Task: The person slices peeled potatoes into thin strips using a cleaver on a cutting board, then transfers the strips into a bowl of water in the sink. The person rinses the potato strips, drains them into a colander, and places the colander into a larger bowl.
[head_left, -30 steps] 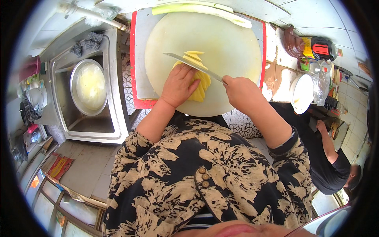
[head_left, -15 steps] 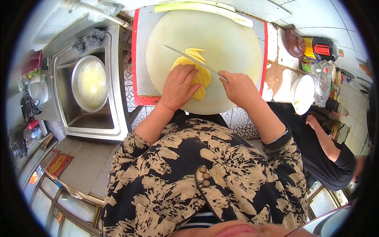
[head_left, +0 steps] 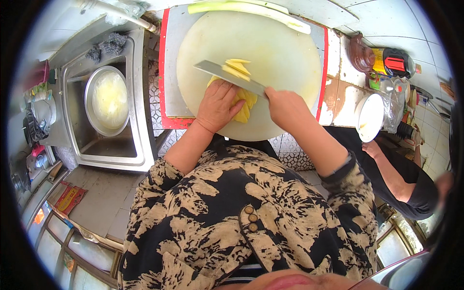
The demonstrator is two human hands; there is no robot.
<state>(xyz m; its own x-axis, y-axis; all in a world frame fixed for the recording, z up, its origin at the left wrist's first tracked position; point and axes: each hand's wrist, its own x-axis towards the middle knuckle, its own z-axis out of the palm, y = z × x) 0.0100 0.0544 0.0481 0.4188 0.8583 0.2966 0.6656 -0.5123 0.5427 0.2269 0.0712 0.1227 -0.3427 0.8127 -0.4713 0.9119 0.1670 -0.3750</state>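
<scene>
My right hand [head_left: 285, 107] grips the handle of a kitchen knife [head_left: 229, 78], a broad grey blade slanting up to the left across a pile of yellow slices that look like potato [head_left: 246, 101]. Some thin cut pieces [head_left: 237, 65] lie on the far side of the blade. With its fingers bent and close together, my left hand [head_left: 216, 105] presses the slices down just on the near side of the blade. Underneath is a round, pale cutting board [head_left: 285, 53]. My left fingertips are partly hidden by the knife.
Green onion stalks [head_left: 251, 10] lie along the board's far edge. At left, a metal basin [head_left: 90, 108] with pale yellow contents stands in the sink [head_left: 140, 145]. To the right are a white bowl [head_left: 371, 113], bottles and a person in a black shirt [head_left: 360, 145].
The knife blade has tilted, showing its broad side, with cut pieces beyond it. My right hand has shifted slightly left. The other person's hand has moved toward the white bowl.
</scene>
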